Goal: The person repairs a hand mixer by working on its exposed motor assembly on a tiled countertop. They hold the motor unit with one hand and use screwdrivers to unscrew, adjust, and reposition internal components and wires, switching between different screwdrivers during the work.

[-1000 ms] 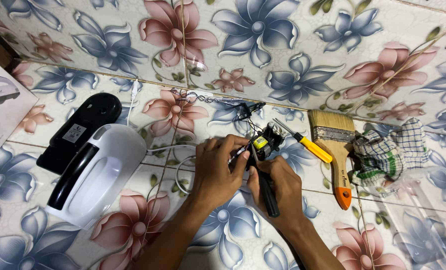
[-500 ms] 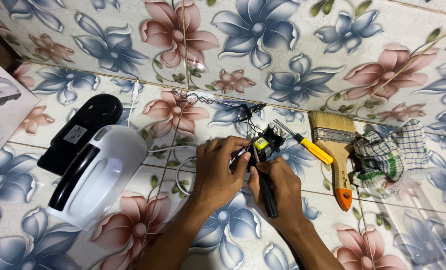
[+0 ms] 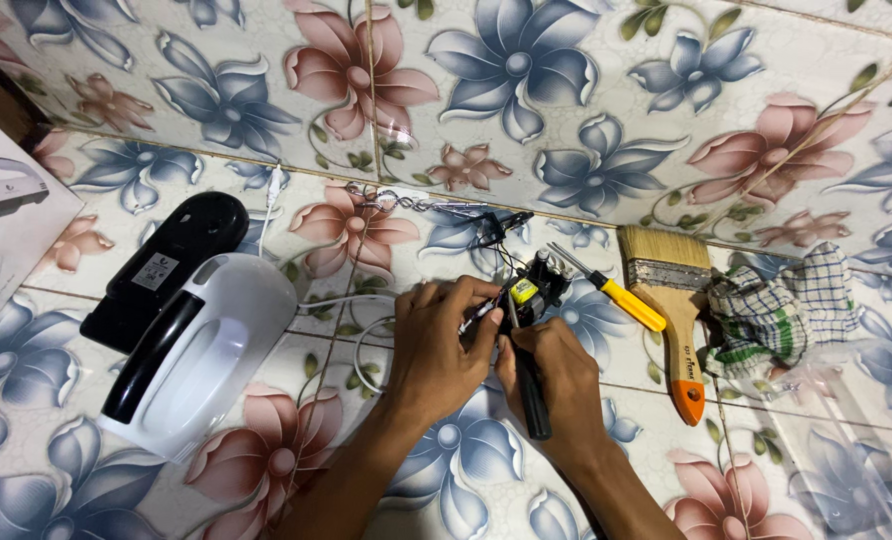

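Both my hands meet at the middle of a flower-patterned tiled floor. My left hand [image 3: 436,350] pinches a small motor part [image 3: 528,288] with yellow and black pieces and thin wires. My right hand [image 3: 556,375] grips a black-handled tool [image 3: 534,400], its tip against that part. A white cord [image 3: 361,345] runs from the part toward the white mixer shell [image 3: 211,355] on the left.
A black housing half [image 3: 171,260] lies behind the white shell. A yellow-handled screwdriver [image 3: 616,295], a paintbrush with an orange-tipped handle [image 3: 671,320] and a checked cloth [image 3: 781,310] lie to the right. A printed box [image 3: 1,230] sits at the left edge. A tiled wall rises behind.
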